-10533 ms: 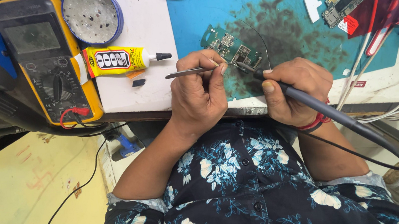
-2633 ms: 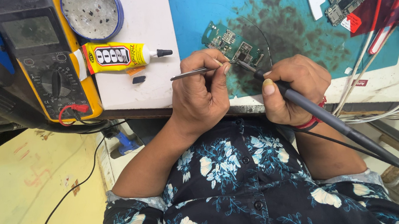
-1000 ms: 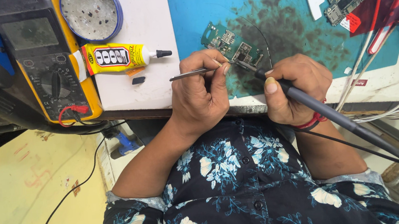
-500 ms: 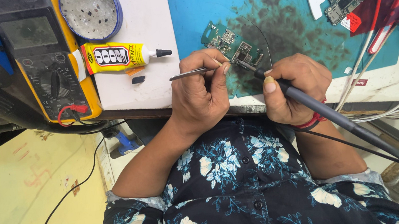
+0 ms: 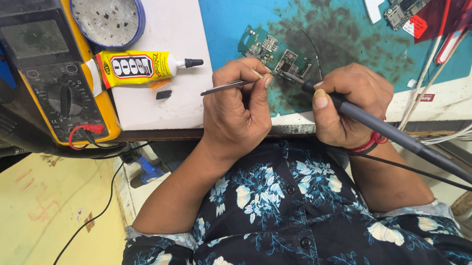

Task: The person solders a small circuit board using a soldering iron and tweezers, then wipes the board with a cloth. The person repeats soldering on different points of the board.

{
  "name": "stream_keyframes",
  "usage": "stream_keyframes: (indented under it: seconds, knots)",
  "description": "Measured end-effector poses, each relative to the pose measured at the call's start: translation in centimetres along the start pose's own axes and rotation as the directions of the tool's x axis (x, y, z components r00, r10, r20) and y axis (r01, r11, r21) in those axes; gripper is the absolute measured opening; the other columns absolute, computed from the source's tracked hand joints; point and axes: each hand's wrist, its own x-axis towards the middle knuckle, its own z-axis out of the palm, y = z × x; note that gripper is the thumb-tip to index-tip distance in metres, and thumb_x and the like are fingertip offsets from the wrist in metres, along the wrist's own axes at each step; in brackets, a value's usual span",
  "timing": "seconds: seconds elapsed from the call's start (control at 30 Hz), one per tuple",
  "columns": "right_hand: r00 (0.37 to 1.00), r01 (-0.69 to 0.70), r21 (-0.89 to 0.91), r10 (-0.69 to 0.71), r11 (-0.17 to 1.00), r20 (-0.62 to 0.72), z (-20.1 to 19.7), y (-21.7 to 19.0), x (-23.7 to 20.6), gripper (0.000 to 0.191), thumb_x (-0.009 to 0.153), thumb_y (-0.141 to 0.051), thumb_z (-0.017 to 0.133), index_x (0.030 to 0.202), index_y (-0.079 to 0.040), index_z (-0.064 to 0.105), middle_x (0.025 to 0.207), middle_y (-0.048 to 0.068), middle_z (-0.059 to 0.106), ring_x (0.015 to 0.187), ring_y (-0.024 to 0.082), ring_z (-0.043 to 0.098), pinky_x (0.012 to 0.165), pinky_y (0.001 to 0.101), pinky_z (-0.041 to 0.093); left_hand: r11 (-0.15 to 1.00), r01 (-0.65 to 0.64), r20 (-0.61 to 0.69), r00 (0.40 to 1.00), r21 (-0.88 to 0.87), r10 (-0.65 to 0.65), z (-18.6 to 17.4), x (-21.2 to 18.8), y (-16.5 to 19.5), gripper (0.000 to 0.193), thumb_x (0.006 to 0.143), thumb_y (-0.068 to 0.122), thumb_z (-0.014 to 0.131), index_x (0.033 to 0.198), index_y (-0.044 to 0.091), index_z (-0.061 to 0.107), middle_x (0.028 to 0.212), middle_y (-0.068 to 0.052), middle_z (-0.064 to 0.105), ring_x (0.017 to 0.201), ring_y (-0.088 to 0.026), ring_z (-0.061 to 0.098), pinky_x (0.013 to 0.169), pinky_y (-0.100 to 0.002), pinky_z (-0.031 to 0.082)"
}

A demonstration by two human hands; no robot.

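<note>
1. The left hand (image 5: 239, 111) holds thin metal tweezers (image 5: 228, 86). Its fingers are pinched together on them.
2. The tweezers lie almost flat, with one end sticking out to the left past the hand. The other end is by the green circuit board (image 5: 274, 55).
3. The right hand (image 5: 347, 103) holds a dark soldering iron (image 5: 400, 138) like a pen. Its fingers are wrapped tight around the handle.
4. The tip of the iron points up and left and meets the circuit board close to the tweezers.
5. The circuit board lies on a blue mat (image 5: 304, 2) with dark stains, near the front edge of the counter (image 5: 174, 98).
6. A yellow glue tube (image 5: 135, 67) with a black tip lies on the white part of the counter, left of the hands.
7. A yellow multimeter (image 5: 51, 70) sits at the left edge of the counter.
8. A round tin (image 5: 109, 14) sits at the back edge, beside the multimeter.
9. More small circuit boards (image 5: 404, 7) lie near the back right corner.
</note>
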Motion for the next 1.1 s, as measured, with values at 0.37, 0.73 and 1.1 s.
stream_keyframes:
  seconds: [0.37, 0.73, 1.1]
  knots:
    - [1.0, -0.003, 0.035, 0.004, 0.999, -0.006, 0.1, 0.4, -0.1, 0.012, 0.104, -0.012, 0.066, 0.1, -0.004, 0.058, 0.09, 0.012, 0.068, 0.069, 0.024, 0.066, 0.065, 0.0325, 0.052, 1.0, 0.0, 0.001, 1.0, 0.009, 0.0, 0.0, 0.1, 0.0, 0.03, 0.106, -0.006, 0.063, 0.119, 0.004, 0.038, 0.105, -0.01, 0.065, 0.064, -0.006, 0.059, 0.055, -0.021, 0.047]
    - [0.998, -0.04, 0.087, 0.044, 0.995, -0.048, 0.3, 1.2, -0.8, 0.012, 0.108, -0.01, 0.064, 0.103, -0.002, 0.057, 0.09, 0.011, 0.067, 0.066, 0.02, 0.063, 0.061, 0.0301, 0.048, 1.0, 0.003, 0.005, 1.0, 0.005, -0.003, 0.1, 0.0, -0.1, 0.029, 0.106, -0.006, 0.063, 0.119, 0.004, 0.038, 0.106, -0.01, 0.065, 0.062, -0.006, 0.058, 0.055, -0.021, 0.048]
    - [0.989, -0.142, 0.062, 0.145, 0.988, -0.039, 0.2, 0.9, -0.8, 0.016, 0.107, -0.012, 0.067, 0.096, -0.002, 0.063, 0.072, 0.006, 0.06, 0.06, 0.016, 0.057, 0.06, 0.0282, 0.042, 1.0, -0.008, 0.005, 1.0, 0.025, 0.008, 0.0, 0.1, 0.0, 0.028, 0.106, -0.005, 0.063, 0.119, 0.004, 0.039, 0.105, -0.01, 0.066, 0.067, -0.008, 0.061, 0.055, -0.021, 0.048]
